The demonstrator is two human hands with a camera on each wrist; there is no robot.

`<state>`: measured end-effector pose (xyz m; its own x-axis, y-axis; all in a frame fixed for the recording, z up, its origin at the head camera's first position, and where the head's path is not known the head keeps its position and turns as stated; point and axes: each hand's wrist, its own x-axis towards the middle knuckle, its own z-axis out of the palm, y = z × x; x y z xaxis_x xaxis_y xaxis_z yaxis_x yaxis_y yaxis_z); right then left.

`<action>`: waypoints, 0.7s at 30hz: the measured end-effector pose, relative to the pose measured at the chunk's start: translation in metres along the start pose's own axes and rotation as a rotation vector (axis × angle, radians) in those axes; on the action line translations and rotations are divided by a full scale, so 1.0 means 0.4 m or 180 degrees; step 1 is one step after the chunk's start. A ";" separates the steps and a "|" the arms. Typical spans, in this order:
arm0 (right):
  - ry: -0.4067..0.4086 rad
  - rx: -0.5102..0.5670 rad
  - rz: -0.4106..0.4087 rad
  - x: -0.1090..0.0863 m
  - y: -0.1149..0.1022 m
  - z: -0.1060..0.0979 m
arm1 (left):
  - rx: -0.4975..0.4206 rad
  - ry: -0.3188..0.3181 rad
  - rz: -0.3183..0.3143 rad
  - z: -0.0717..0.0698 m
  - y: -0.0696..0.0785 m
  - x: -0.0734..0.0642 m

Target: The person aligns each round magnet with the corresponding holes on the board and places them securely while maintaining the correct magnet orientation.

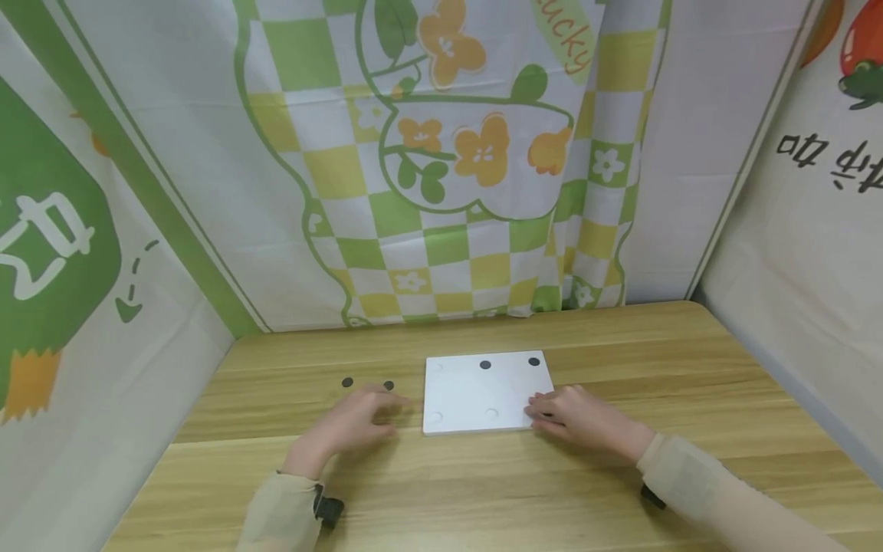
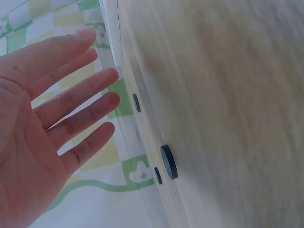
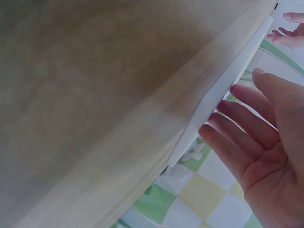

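Note:
A white rectangular board (image 1: 458,391) lies on the table, with shallow round recesses (image 1: 490,413) in it. Two black discs (image 1: 485,365) sit along its far edge, one mid-edge and one at the far right corner. My right hand (image 1: 579,416) touches the board's near right corner with its fingertips (image 3: 205,130); its fingers are extended, and a dark spot shows beneath them in the head view. To the board's left, my left hand (image 1: 355,423) hovers with fingers spread and nothing in them. Several loose discs (image 2: 168,162) lie near it, one hidden by the hand in the head view.
The wooden table (image 1: 483,491) ends at a checkered, flower-printed curtain (image 1: 448,245) behind. Printed cloth walls (image 1: 793,253) stand at both sides. A black wrist camera (image 1: 328,509) is strapped to the left wrist.

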<state>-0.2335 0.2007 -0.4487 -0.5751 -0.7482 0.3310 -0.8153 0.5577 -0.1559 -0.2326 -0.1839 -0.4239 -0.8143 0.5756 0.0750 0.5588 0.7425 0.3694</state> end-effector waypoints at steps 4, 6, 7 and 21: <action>-0.0036 0.0021 0.0060 0.000 -0.001 -0.002 | -0.0003 -0.0021 -0.0058 -0.002 -0.008 -0.004; -0.0070 0.0046 0.0098 0.000 -0.002 -0.002 | -0.0027 -0.0035 -0.0112 -0.003 -0.013 -0.007; -0.0083 0.0051 0.0108 0.000 -0.003 -0.003 | -0.0039 -0.0040 -0.0131 -0.003 -0.015 -0.007; -0.0091 0.0034 0.0123 0.000 -0.005 -0.004 | -0.0093 0.0000 -0.0246 -0.016 -0.055 -0.035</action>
<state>-0.2316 0.2000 -0.4470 -0.6078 -0.7360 0.2979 -0.7929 0.5828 -0.1780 -0.2347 -0.2104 -0.4271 -0.8549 0.5168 0.0453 0.4894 0.7744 0.4010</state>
